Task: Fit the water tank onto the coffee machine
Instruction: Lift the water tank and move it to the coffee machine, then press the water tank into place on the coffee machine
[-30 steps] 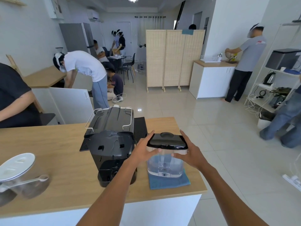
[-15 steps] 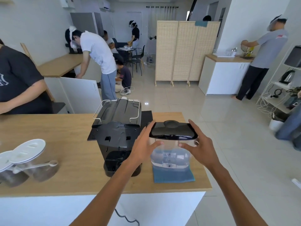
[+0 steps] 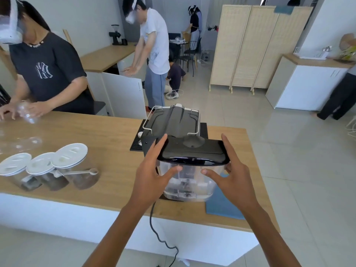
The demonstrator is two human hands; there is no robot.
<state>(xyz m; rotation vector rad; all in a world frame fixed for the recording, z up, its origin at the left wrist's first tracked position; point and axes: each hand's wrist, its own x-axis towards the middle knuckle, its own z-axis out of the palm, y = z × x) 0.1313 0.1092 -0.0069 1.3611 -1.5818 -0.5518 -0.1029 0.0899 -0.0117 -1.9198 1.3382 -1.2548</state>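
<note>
The water tank (image 3: 189, 183) is a clear plastic box with a glossy black lid. I hold it between both hands, at the near end of the black coffee machine (image 3: 173, 120), hiding the machine's near part. My left hand (image 3: 154, 170) grips the tank's left side, thumb on the clear wall. My right hand (image 3: 229, 170) grips its right side. Whether the tank touches the machine cannot be told.
A blue cloth (image 3: 221, 207) lies on the wooden counter (image 3: 96, 135) under my right wrist. Three lidded glass jars (image 3: 52, 170) with a scoop stand at the left. A black cable (image 3: 156, 232) hangs over the counter's near edge. A person (image 3: 48, 74) works across the counter.
The tank has left the blue cloth and moved left to the machine's near end, still in both hands. My view has shifted, so the jars and the person at left show more.
</note>
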